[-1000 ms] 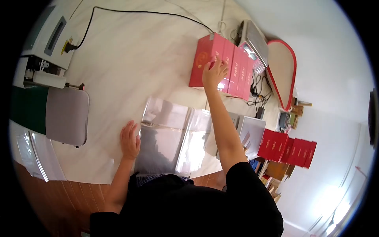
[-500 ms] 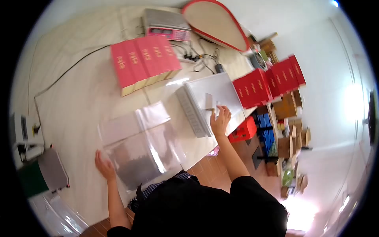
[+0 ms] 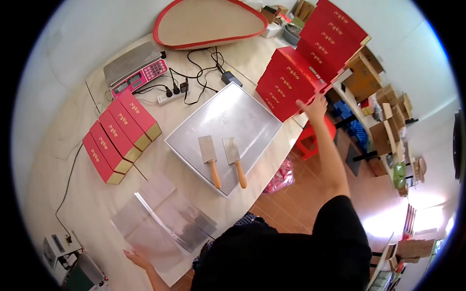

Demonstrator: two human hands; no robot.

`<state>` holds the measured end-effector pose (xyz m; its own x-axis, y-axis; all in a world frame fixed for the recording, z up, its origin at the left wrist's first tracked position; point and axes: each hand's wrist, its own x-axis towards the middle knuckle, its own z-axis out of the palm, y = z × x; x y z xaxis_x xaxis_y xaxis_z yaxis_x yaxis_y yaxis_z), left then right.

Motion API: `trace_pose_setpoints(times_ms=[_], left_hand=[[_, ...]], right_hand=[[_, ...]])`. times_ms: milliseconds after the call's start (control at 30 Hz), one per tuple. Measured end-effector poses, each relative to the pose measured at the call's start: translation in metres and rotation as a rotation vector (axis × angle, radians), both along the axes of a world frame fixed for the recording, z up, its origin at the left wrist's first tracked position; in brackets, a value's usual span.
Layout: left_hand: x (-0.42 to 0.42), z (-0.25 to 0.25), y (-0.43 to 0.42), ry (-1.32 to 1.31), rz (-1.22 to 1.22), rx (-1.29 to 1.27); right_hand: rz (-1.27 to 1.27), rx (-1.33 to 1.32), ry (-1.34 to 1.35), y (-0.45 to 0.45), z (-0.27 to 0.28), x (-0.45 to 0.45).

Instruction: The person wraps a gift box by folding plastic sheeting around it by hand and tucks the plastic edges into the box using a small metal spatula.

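Observation:
My right hand (image 3: 315,107) reaches out at the right, its fingers at the near corner of a stack of red boxes (image 3: 286,85); whether it grips a box is unclear. My left hand (image 3: 138,259) lies at the lower left edge of clear plastic sheets (image 3: 160,223), fingers stretched out and holding nothing. Two wooden-handled scrapers, one on the left (image 3: 208,149) and one on the right (image 3: 233,151), rest on a flat metal-topped case (image 3: 228,116) between the hands. Several red boxes (image 3: 119,131) stand in a row left of the case.
A pink scale (image 3: 141,76) stands at the back left beside a red-rimmed board (image 3: 208,22). Black cables run to a power strip (image 3: 172,94). A taller red box stack (image 3: 332,39) rises at the back right. Below are a red stool (image 3: 315,138) and a machine (image 3: 60,252).
The view has swung right. My right hand has left the row of red boxes, passed over the metal-topped case and come to the stack at the right. My left hand stays by the plastic sheets.

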<state>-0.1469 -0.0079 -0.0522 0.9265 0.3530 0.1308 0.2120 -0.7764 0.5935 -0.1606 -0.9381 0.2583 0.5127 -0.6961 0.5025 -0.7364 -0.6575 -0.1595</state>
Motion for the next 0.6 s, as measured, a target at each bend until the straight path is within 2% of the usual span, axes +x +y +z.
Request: trace_pose_setpoints(times_ms=[33, 100, 167, 333, 433, 600], left_hand=[[-0.008, 0.004, -0.009, 0.000, 0.059, 0.042], [-0.025, 0.022, -0.031, -0.011, 0.152, 0.097], [-0.041, 0.036, -0.056, -0.006, 0.243, 0.109], [-0.083, 0.069, -0.096, 0.006, 0.265, 0.013], [-0.102, 0.082, -0.115, 0.053, 0.314, -0.019], [-0.094, 0.084, -0.130, 0.092, 0.373, -0.037]], right_hand=[[-0.022, 0.092, 0.043, -0.027, 0.008, 0.008], [-0.007, 0.078, 0.188, -0.083, 0.013, 0.029], [0.001, 0.237, 0.226, -0.113, 0.032, 0.055], [-0.038, 0.422, 0.375, -0.178, 0.036, 0.115], [-0.004, 0.553, 0.547, -0.194, 0.043, 0.138], [0.012, 0.522, 0.509, -0.173, 0.047, 0.130]])
